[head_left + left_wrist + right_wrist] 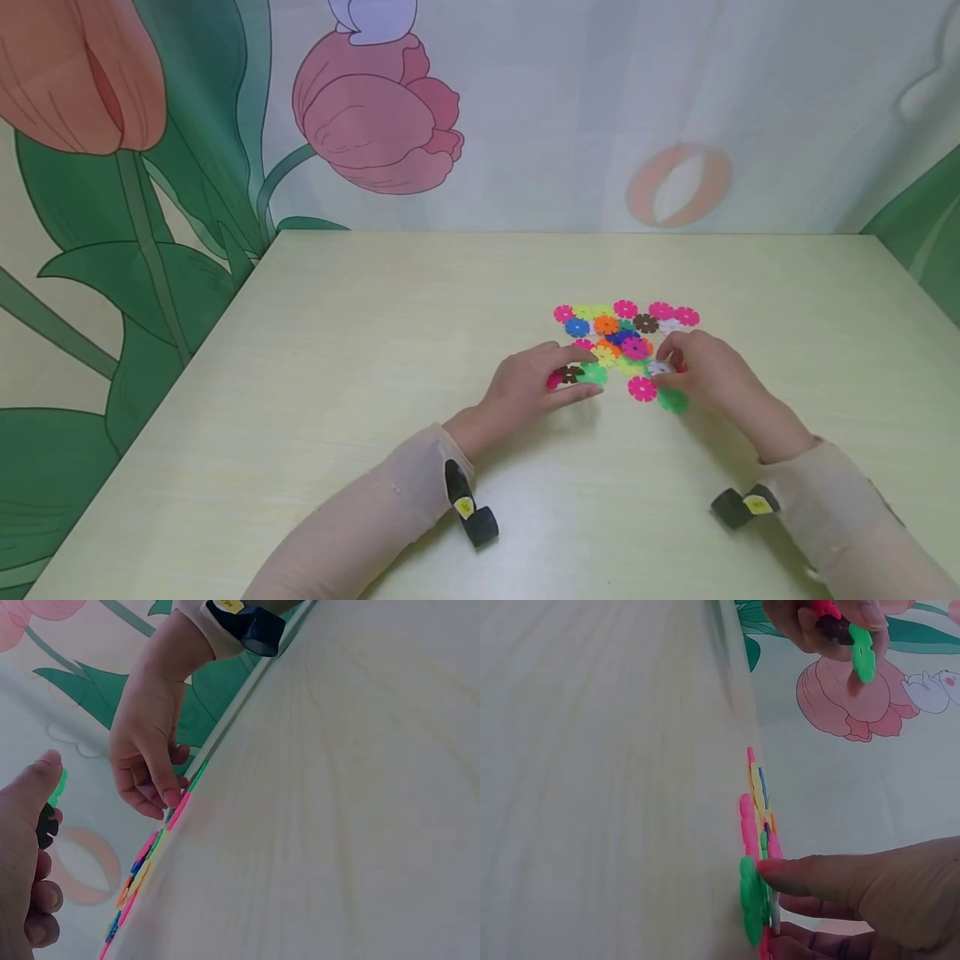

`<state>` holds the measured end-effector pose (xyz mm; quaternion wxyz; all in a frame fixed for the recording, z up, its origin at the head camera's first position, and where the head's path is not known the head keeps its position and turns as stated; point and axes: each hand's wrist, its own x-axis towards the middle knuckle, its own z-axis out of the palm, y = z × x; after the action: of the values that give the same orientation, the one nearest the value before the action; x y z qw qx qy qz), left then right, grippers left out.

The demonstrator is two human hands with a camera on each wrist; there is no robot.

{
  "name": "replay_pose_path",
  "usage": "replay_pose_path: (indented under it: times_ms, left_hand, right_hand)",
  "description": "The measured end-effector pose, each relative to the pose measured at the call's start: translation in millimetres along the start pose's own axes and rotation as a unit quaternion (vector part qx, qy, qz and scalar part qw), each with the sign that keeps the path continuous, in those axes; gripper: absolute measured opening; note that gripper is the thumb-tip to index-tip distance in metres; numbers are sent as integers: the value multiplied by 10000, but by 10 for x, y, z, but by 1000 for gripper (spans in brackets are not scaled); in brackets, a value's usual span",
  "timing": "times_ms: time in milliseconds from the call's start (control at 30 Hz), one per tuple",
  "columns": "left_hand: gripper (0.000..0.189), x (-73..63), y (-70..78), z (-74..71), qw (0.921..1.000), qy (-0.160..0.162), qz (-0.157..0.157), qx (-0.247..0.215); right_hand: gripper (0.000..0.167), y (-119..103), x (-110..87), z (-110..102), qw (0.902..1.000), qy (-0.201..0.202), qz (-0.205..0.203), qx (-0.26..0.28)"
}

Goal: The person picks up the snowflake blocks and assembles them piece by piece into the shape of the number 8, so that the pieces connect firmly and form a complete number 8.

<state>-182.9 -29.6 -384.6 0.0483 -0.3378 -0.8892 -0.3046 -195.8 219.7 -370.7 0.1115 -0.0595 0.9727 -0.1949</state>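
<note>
My left hand (528,379) grips a short joined row of plastic snowflake discs above the table, left of the pile. A green disc (594,374) and a dark brown disc (572,373) show between its thumb and fingers, with a pink disc (826,609) at the inner end. My right hand (708,367) is at the pile's right edge, pinching a white snowflake disc (660,367) between thumb and fingers. Close below its fingertips lie a pink disc (642,389) and another green disc (672,401). Its curled fingers partly hide discs there.
Several loose, overlapping snowflake discs, among them an orange disc (606,325), a blue disc (577,327) and a second brown disc (646,323), lie flat beyond the hands. The pale wooden table (360,333) meets a wall with painted flowers (375,117) at its far edge.
</note>
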Motion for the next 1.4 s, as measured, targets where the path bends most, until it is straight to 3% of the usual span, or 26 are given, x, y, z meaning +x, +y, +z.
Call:
replay_pose_path:
  times_ms: [200,367,667,967,1200,1400]
  left_hand:
    - [38,-7,-24,33,9992,370,163,-46]
    - [39,-5,-24,29,9985,493,109,-230]
    - [41,13,-15,8,9994,263,-85,-186]
    - [42,12,-27,30,9992,401,-17,-73]
    - [42,9,-19,15,9992,302,-195,-150]
    - [42,2,-4,6,9980,168,-503,-336]
  right_hand:
    - [49,-4,5,2,9999,-38,46,122]
    - [44,-7,-5,-14,9997,162,-132,140]
    - [23,3,-25,-17,9984,295,-366,329]
    - [18,-64,-54,-39,9983,335,-326,352]
    - [19,-242,-163,-71,9954,682,-669,-5]
    - [18,-398,-275,-57,9892,899,-1131,259]
